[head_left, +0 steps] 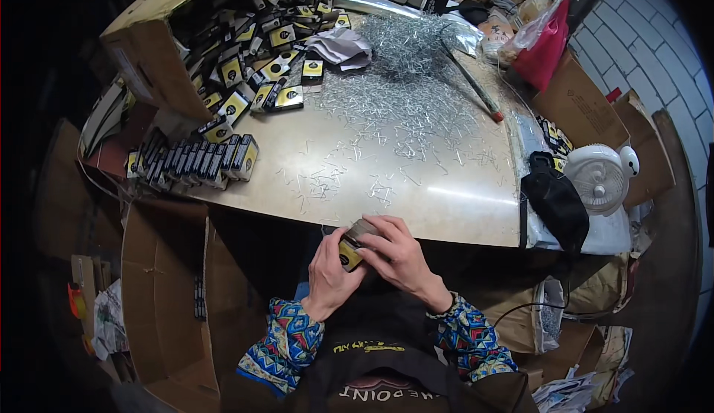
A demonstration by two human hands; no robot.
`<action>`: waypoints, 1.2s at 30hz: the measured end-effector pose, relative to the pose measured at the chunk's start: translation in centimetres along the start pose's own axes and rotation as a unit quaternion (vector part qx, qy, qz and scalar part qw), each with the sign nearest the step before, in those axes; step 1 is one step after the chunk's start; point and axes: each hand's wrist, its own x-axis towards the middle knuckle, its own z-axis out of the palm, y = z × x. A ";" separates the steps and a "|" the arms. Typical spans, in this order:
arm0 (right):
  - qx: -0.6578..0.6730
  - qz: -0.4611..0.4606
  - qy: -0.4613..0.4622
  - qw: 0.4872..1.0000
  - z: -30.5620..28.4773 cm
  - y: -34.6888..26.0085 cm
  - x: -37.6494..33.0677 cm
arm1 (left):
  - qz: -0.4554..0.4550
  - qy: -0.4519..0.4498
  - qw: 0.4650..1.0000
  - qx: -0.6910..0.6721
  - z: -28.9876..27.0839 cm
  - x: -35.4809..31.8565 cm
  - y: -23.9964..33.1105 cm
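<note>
Fingers (372, 243) curled, L+R gripping small box (351, 251)

— What is seen of the room?
— A pale, glossy metal-topped worktable (446, 212) is lit from above. A white-painted brick wall (632, 34) is seen at the upper right.

— And around the table?
— Open brown cardboard boxes (160, 294) are stood on a dark floor, and a small white desk fan (599, 179) is set at the right.

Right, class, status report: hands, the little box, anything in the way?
Left hand and right hand both grip one small black-and-yellow box. Held at table edge. Loose metal pins ahead, not obstructing.
</note>
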 end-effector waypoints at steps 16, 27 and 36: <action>0.233 0.176 -0.012 0.956 -1.0 0.8 0.8 | 0.018 -0.027 0.999 -0.029 -0.2 0.7 -0.1; 0.347 0.207 0.032 0.914 -0.8 1.1 1.8 | -0.022 -0.078 0.996 -0.036 -0.7 0.6 0.4; 0.143 0.100 0.080 0.982 -1.2 -0.5 0.8 | -0.085 -0.041 0.994 -0.060 -0.7 0.6 1.0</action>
